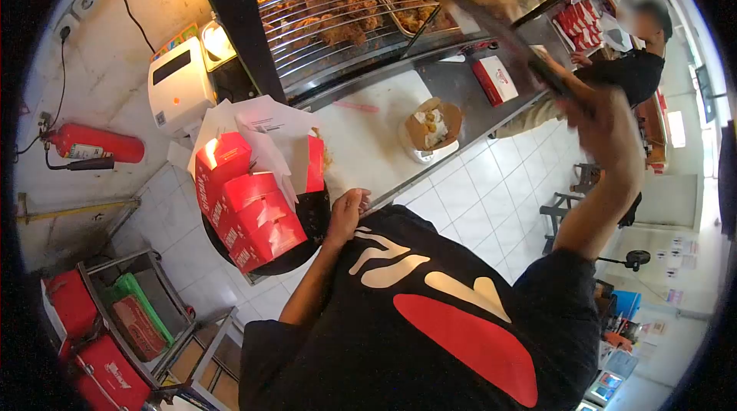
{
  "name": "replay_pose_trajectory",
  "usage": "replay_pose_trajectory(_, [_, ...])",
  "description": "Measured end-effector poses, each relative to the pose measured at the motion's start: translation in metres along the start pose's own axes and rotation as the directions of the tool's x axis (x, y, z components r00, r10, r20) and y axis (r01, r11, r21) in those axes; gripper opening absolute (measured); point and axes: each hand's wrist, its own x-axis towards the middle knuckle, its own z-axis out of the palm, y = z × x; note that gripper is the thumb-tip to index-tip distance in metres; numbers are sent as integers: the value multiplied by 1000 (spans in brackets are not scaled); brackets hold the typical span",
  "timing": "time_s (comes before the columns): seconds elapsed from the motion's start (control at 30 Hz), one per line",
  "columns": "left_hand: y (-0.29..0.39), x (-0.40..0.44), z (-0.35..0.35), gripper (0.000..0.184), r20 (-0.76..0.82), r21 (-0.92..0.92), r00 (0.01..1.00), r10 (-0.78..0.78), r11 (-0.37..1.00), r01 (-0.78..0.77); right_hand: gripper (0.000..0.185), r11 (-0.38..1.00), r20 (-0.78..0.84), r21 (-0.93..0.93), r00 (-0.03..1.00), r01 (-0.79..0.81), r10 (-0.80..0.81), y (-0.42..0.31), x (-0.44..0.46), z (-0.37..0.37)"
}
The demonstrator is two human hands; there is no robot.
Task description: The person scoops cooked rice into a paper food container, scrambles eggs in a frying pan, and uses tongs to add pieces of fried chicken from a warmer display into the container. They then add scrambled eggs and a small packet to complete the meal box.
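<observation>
My right hand (610,134) is raised at the right, closed round the dark handle of a long utensil (530,50). Motion smears its far end in front of the glass food case, so its shape is unclear. My left hand (349,213) is at the counter's near edge, fingers loosely curled together, with nothing visible in it. Beside it are stacked red boxes (265,215) and white paper sheets (265,123). An open brown paper container (434,125) with white and yellowish contents sits on a small white scale (430,154) on the counter.
Fried pieces (338,11) lie on racks in the lit case. A red and white box (494,81) is on the metal counter (461,92). A white machine (182,84) and fire extinguisher (100,142) are at the left. Another person (633,65) stands at the right, near red packets (578,24).
</observation>
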Motion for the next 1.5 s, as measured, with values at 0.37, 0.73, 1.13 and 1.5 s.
replay_pose_trajectory(0.37, [-3, -2, 1, 37, 110, 125, 992, -65, 991, 51, 34, 997, 224, 69, 974, 19, -34, 103, -6, 165])
replay_pose_trajectory(0.73, [-4, -20, 0, 38, -7, 48, 999, -34, 998, 34, 27, 933, -384, -181, 851, 310, -357, -3, 36, 35])
replay_pose_trajectory(1.13, [-16, -13, 9, 33, 21, -61, 998, 52, 997, -51, 23, 544, 41, -787, 906, 289, -422, -67, 219, 43])
replay_pose_trajectory(1.5, [-23, -6, 6, 30, 41, -63, 999, 28, 998, -25, 36, 958, -157, -246, 970, 146, -188, -59, 105, 7])
